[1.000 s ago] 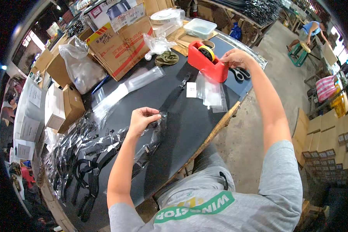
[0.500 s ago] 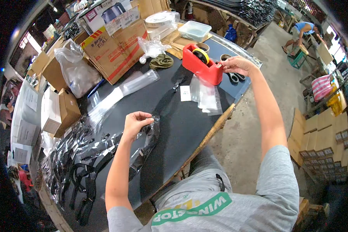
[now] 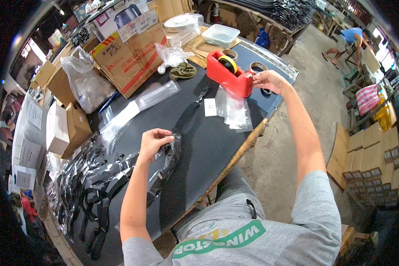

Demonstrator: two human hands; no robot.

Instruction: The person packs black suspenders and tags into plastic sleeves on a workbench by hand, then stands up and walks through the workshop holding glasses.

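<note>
Head cam: left hand (image 3: 153,143) is pinching a clear plastic bag (image 3: 174,153) mid-table. Right hand (image 3: 271,81) has its fingers narrowed at the right end of the red tape dispenser (image 3: 241,86), far right; can't tell if they've got tape. Shirt (image 3: 257,246) reads "WIN…STOP", far-left box (image 3: 112,27) "ELECTRIC".

On my feed: a glossy, see-through plastic bag (image 3: 173,155) sits just left of centre frame, creased and running down toward lower left, black strap-like item inside. Can't tell if it's sealed. I also have a red, hard-looking tape dispenser (image 3: 240,84), upper right of centre, upright, long axis slanting from upper left to lower right. Yellow-rimmed, dark-centred roll (image 3: 227,64) is seated in it, toward its upper-left end.
</note>
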